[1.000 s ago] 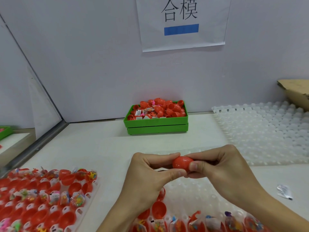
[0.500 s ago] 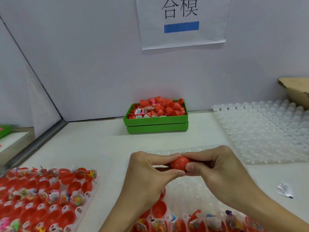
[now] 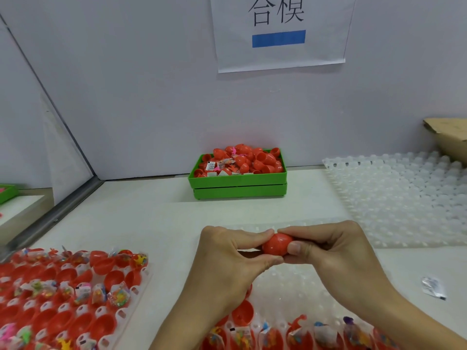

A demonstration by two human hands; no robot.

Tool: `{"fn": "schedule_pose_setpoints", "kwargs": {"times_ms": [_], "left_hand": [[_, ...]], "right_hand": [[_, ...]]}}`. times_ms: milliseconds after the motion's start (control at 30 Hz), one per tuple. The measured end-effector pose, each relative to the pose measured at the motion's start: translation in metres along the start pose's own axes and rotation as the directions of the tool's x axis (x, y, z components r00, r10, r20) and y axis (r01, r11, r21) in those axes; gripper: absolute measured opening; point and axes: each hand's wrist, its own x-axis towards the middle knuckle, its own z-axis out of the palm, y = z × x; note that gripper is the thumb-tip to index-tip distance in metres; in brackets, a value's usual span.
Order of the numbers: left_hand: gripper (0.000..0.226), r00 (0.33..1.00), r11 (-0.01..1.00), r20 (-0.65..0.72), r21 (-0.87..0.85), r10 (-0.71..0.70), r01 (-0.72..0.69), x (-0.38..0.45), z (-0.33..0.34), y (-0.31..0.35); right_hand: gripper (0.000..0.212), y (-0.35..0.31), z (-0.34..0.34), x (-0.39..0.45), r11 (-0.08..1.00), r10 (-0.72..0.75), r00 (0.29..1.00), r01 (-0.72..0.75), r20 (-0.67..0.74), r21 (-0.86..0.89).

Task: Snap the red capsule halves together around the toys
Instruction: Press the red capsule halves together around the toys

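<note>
A red capsule (image 3: 275, 245) sits between both hands above the table's middle. My left hand (image 3: 227, 263) pinches its left end with thumb and forefinger. My right hand (image 3: 336, 251) pinches its right end the same way. The two halves look pressed together; what is inside is hidden. Below the hands, a clear tray (image 3: 290, 294) holds open red halves and bagged toys (image 3: 326, 332) along its near edge.
A second tray (image 3: 131, 294) at the left holds several red halves with bagged toys. A green bin (image 3: 240, 185) of red capsules stands by the back wall. Empty clear trays (image 3: 399, 198) lie at the right, a cardboard box (image 3: 449, 137) behind them, a small packet (image 3: 433, 286) nearby.
The visible part of the capsule has grown shorter as both hands squeezed its ends toward each other. The hands stayed in about the same place.
</note>
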Motion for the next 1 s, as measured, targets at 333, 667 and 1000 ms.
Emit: {"fn": "schedule_pose_setpoints", "kwargs": {"times_ms": [333,667,1000], "left_hand": [[0.021,0.994,0.974,0.014,-0.200,-0.108,0.109,0.0020,0.0005,-0.0007],[0.023,0.989,0.967,0.024,-0.209,-0.147,0.149,0.0025,0.0015,-0.0015],[0.033,0.987,0.935,-0.029,-0.326,-0.160,0.142,0.0078,0.0003,-0.0043]], "right_hand": [[0.033,0.0046,-0.0001,0.0032,0.999,0.028,0.997,-0.026,-0.075,0.027],[0.031,0.0045,0.0004,0.0026,0.998,0.051,0.996,-0.052,-0.075,-0.019],[0.030,0.0073,-0.0020,0.0006,0.991,0.046,0.971,-0.074,0.236,0.108]]}}
